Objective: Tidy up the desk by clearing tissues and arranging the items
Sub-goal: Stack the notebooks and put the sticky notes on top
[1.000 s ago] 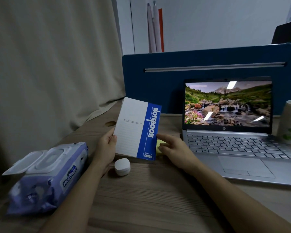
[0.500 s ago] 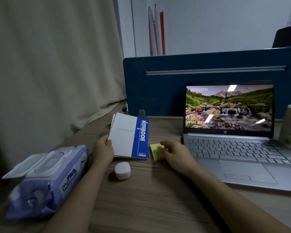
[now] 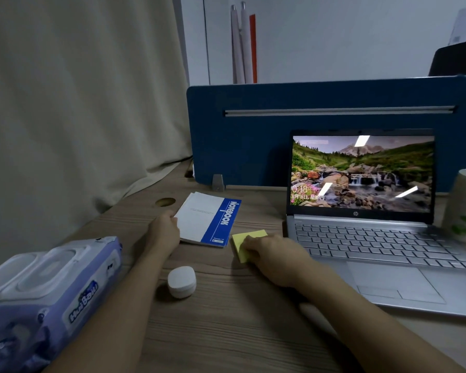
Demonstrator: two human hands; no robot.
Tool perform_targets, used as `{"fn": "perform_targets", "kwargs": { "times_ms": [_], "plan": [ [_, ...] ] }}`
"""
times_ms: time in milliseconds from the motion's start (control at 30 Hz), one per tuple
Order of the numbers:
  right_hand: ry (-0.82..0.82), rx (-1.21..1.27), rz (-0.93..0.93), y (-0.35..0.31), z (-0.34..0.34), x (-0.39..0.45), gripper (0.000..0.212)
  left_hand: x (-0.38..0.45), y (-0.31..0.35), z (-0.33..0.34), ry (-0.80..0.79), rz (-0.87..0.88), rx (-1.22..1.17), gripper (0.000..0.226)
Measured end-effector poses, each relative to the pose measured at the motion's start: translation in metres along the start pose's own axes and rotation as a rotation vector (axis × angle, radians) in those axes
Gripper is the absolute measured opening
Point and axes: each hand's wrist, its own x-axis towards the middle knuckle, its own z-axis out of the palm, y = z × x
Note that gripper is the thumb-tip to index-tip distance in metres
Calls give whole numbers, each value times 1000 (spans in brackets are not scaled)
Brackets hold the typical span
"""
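Note:
A white and blue notebook lies flat on the wooden desk, left of the laptop. My left hand grips its near left edge. Just to the right lies a yellow sticky-note pad, and my right hand rests on its near right part with fingers curled over it. A small round white case sits between my forearms. A blue pack of wet wipes with its lid flipped open lies at the near left.
An open silver laptop with a lit screen stands on the right. A paper cup is at the far right edge. A blue divider panel closes the back, and a beige curtain hangs along the left.
The notebook was held upright a second ago; my left hand has laid it down flat on the desk. My right hand has settled onto the yellow pad, which had been hidden behind the notebook.

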Motion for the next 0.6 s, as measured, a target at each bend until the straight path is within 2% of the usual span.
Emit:
{"fn": "perform_targets", "kwargs": {
  "times_ms": [100,200,300,433,600],
  "plan": [
    [-70,49,-11,15,-9,3,42,4,-7,1,-145,47,-53,45],
    [-43,88,-18,22,-9,6,45,7,-14,-6,-267,52,-67,75],
    [-9,104,-15,27,-7,10,46,10,-16,-11,-367,77,44,96],
    [20,88,-15,31,0,14,45,8,-17,-6,-337,101,73,99],
    [91,54,-15,29,8,14,42,8,-15,6,-268,126,96,94]
  ]
}}
